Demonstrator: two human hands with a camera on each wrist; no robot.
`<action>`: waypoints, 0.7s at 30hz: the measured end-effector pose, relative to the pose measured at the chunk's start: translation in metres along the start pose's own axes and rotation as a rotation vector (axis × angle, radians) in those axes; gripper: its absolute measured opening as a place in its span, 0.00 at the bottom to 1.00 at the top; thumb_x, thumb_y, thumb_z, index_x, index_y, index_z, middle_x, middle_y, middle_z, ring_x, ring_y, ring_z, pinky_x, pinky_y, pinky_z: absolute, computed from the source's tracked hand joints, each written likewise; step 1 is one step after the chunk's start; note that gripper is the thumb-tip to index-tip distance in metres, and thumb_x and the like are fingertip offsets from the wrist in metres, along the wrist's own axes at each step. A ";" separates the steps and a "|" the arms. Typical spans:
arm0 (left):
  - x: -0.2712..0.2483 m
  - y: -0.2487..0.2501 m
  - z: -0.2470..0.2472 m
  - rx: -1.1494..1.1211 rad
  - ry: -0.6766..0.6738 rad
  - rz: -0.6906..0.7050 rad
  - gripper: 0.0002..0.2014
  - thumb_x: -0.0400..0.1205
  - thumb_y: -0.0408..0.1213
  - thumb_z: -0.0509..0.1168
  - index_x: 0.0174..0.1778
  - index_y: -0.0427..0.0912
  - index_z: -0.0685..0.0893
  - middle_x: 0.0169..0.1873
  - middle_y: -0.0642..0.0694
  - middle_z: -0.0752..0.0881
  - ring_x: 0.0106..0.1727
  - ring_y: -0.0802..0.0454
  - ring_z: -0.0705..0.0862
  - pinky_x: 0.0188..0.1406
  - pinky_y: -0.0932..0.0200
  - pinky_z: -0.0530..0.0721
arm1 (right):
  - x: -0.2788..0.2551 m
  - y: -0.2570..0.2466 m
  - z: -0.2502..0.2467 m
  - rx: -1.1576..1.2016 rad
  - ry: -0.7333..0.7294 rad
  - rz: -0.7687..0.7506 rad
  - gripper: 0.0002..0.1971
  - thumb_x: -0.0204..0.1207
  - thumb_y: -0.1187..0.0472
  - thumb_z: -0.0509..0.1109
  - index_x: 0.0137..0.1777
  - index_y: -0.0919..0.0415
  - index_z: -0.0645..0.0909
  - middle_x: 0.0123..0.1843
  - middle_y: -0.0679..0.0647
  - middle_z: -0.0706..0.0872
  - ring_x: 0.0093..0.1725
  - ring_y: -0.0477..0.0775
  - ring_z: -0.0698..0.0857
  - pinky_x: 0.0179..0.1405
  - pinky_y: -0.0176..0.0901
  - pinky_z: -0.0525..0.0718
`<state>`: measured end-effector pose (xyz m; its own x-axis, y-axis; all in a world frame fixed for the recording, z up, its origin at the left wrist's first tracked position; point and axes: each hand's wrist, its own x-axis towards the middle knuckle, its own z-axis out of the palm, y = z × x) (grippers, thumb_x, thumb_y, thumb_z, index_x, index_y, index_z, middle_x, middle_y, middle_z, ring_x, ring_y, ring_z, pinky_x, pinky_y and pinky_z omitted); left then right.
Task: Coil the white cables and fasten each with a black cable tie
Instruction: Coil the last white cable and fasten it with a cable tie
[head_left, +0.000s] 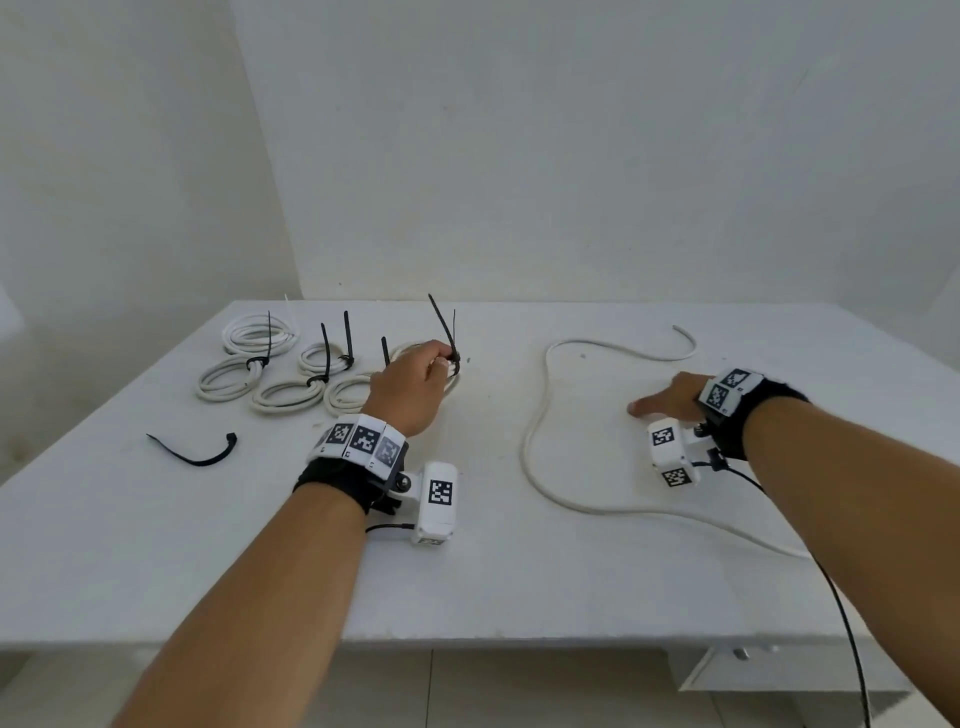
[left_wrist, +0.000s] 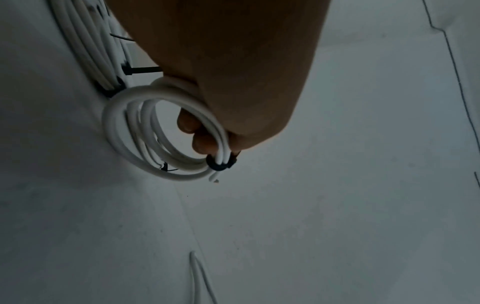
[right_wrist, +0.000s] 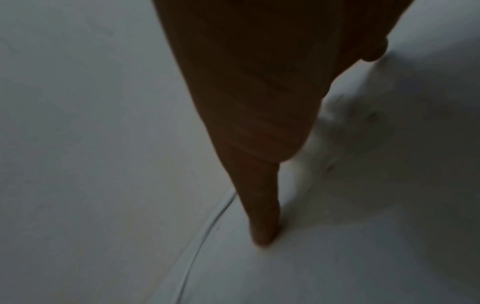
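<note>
My left hand grips a coiled white cable at the back of the table, with fingers curled through the loops. A black cable tie binds that coil by my fingertips, and its tail sticks up. A loose white cable snakes across the right half of the table. My right hand lies open inside its curve with straight fingers on the tabletop, beside the cable and holding nothing.
Several tied white coils with upright black tie tails lie at the back left. A spare black cable tie lies loose on the left of the white table. Walls stand close behind.
</note>
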<state>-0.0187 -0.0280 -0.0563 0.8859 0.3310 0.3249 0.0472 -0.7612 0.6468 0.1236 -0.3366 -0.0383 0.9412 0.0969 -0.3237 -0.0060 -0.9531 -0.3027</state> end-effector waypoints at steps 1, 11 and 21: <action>0.001 0.002 0.000 0.073 -0.003 -0.007 0.15 0.89 0.42 0.52 0.65 0.52 0.82 0.55 0.51 0.87 0.60 0.46 0.82 0.66 0.47 0.72 | 0.002 0.007 -0.002 0.017 -0.025 0.014 0.38 0.70 0.36 0.76 0.69 0.66 0.77 0.57 0.59 0.86 0.59 0.63 0.84 0.55 0.47 0.81; 0.010 0.018 -0.005 0.470 -0.120 -0.011 0.15 0.87 0.43 0.57 0.66 0.60 0.83 0.61 0.56 0.87 0.67 0.48 0.80 0.64 0.51 0.65 | 0.009 0.017 -0.009 0.020 -0.165 0.029 0.31 0.63 0.29 0.77 0.45 0.60 0.85 0.58 0.64 0.88 0.59 0.65 0.87 0.66 0.58 0.83; 0.011 0.018 -0.001 0.436 -0.252 -0.087 0.06 0.81 0.38 0.69 0.52 0.44 0.83 0.50 0.53 0.82 0.52 0.53 0.79 0.49 0.64 0.72 | 0.003 0.027 -0.002 0.079 -0.087 0.065 0.62 0.66 0.27 0.73 0.88 0.57 0.41 0.89 0.61 0.47 0.87 0.64 0.52 0.83 0.58 0.58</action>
<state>-0.0087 -0.0373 -0.0408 0.9513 0.2999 0.0712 0.2665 -0.9164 0.2985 0.1273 -0.3630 -0.0462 0.9051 0.0638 -0.4204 -0.0956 -0.9328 -0.3474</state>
